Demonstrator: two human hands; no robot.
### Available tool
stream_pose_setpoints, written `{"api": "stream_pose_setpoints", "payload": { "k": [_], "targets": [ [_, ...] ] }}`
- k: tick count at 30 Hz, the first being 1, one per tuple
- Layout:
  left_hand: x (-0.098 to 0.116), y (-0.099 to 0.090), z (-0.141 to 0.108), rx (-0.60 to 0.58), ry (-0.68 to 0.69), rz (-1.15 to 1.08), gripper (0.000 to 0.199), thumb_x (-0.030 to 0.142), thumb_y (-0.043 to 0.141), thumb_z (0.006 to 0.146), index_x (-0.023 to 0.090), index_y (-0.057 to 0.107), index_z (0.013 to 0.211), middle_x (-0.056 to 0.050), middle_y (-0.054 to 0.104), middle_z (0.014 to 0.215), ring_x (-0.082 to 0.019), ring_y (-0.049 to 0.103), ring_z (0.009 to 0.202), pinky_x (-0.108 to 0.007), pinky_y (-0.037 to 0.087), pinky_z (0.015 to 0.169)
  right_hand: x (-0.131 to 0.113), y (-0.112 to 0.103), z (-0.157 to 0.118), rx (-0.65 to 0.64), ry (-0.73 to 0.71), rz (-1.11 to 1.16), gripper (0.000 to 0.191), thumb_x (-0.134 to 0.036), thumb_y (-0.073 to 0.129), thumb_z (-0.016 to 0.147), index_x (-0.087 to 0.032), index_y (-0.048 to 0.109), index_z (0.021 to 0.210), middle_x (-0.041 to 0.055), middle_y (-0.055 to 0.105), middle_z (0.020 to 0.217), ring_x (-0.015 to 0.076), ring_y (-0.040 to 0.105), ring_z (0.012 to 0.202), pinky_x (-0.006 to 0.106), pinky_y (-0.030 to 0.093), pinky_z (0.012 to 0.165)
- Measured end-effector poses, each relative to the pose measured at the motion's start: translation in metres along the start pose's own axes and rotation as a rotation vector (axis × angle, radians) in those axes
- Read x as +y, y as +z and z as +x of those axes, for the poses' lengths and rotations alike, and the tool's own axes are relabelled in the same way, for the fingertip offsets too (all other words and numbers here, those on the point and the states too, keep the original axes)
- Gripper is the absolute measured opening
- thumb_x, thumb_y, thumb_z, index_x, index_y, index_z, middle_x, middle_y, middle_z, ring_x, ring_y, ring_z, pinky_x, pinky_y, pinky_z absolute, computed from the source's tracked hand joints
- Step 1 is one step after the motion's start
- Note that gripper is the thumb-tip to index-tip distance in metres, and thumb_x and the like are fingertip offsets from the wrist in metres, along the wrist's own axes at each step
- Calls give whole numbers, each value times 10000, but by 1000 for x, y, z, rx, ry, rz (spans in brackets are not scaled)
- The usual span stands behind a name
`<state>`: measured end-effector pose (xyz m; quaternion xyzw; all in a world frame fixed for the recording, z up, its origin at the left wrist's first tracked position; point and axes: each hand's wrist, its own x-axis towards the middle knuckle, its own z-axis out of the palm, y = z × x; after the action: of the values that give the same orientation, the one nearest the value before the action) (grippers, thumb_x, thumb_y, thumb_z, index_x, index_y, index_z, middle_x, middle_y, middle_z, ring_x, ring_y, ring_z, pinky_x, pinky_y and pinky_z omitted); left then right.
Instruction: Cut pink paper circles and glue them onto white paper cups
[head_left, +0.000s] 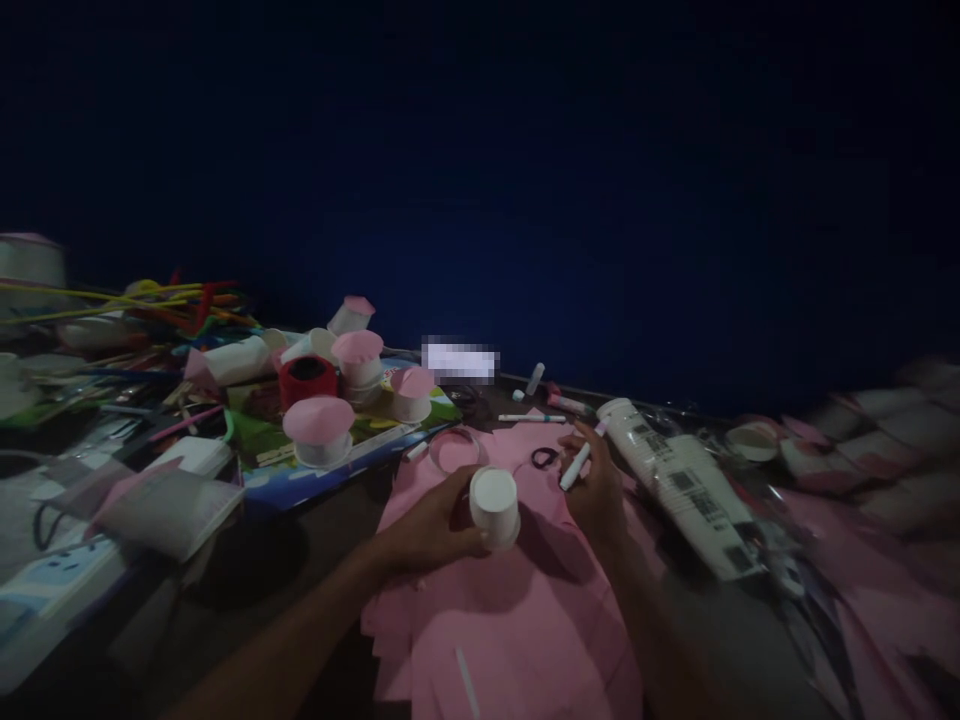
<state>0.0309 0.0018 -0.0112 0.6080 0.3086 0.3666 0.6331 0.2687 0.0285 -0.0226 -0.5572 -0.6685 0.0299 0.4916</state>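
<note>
Over the pink paper sheets point(517, 630), my left hand point(439, 525) is closed around a white paper cup point(495, 500), its round base facing up toward me. My right hand point(596, 485) grips a slim white marker point(576, 466) that slants down to the left, apart from the cup. Between the two hands, a small dark ring point(545, 458) lies on the sheets. A round clear ring-like piece point(454, 450) rests just beyond the left hand. Nearer to me, a thin white stick point(466, 682) lies on the pink paper.
On the left, cups topped with pink discs point(319, 420) stand around a red tape roll point(307, 378). Coloured pipe cleaners point(172, 300) and a power strip point(67, 585) lie farther left. A wrapped stack of paper cups point(675, 480) lies on the right, with more cups point(885, 440) beyond.
</note>
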Motion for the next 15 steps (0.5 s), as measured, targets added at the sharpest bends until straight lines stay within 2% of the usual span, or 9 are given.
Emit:
{"api": "stream_pose_setpoints", "payload": {
  "k": [2, 4, 6, 8, 10, 11, 13, 15],
  "targets": [
    [-2, 3, -1, 8, 55, 95, 693, 100, 669, 615, 223, 461, 1264, -102, 512, 1243, -291, 455, 1140, -378, 404, 902, 0, 1, -2, -16, 9, 15, 433, -189, 462, 823, -166, 393, 1250, 107, 612, 982, 205, 590, 899, 403, 480, 796],
    [-4, 3, -2, -1, 75, 154, 736, 88, 656, 617, 232, 426, 1301, -95, 446, 1327, -294, 375, 1228, -402, 305, 1003, -1, 5, -4, -56, 29, 37, 436, -193, 468, 823, -164, 387, 1251, 111, 610, 1000, 202, 598, 885, 394, 490, 783],
    [-7, 0, 0, -25, 63, 173, 732, 60, 619, 628, 239, 417, 1308, -85, 436, 1339, -284, 372, 1236, -397, 286, 1016, -2, 7, -6, -93, 54, 52, 444, -198, 471, 824, -167, 376, 1257, 111, 611, 1006, 201, 606, 871, 383, 502, 759],
    [-8, -5, 3, 10, 65, 188, 584, 55, 549, 679, 229, 501, 1234, -85, 524, 1232, -258, 483, 1120, -372, 350, 956, -4, 8, -7, -105, 67, 56, 447, -204, 475, 823, -169, 375, 1257, 109, 614, 997, 202, 611, 860, 373, 510, 735],
    [-8, -15, 8, 181, 144, 237, 388, 77, 490, 735, 209, 603, 1082, -81, 592, 1053, -226, 550, 955, -345, 389, 886, -6, 6, -6, -90, 68, 55, 440, -210, 478, 821, -166, 385, 1248, 109, 615, 985, 202, 610, 859, 360, 513, 721],
    [-8, -21, 10, 316, 213, 289, 312, 95, 486, 751, 205, 633, 1004, -77, 598, 976, -221, 545, 912, -340, 380, 883, -6, 4, -5, -76, 62, 51, 431, -212, 480, 820, -163, 395, 1239, 110, 616, 976, 202, 608, 861, 355, 513, 718],
    [-9, -34, 14, 566, 327, 441, 263, 120, 528, 742, 211, 646, 959, -82, 577, 974, -248, 485, 991, -351, 303, 957, -6, 2, -4, -41, 54, 38, 409, -213, 478, 818, -158, 416, 1218, 110, 617, 961, 206, 600, 877, 352, 510, 724],
    [-13, -48, 16, 686, 303, 656, 298, 133, 555, 725, 204, 628, 1006, -95, 553, 1020, -279, 433, 1058, -382, 244, 998, -5, 1, -4, -23, 50, 27, 397, -213, 477, 815, -157, 426, 1205, 108, 620, 950, 210, 594, 889, 362, 503, 742]
  ]
}}
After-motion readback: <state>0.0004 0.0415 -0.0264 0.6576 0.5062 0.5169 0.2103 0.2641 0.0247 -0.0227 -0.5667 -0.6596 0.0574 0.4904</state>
